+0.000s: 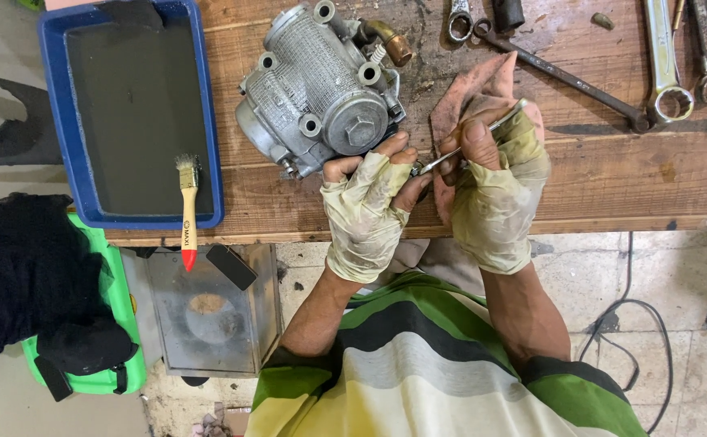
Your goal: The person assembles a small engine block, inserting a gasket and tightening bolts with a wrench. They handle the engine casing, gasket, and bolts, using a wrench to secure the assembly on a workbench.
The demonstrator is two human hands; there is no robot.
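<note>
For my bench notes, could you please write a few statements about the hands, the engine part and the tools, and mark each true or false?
1. The right hand grips a thin metal tool. True.
2. The left hand holds the paintbrush. False: the brush lies on the rim of the blue tray, away from both hands.
3. The metal engine part lies on the wooden bench. True.
4. The wrenches lie inside the tray. False: they lie on the bench, at its far right.
5. Both hands wear fingerless gloves. True.
</note>
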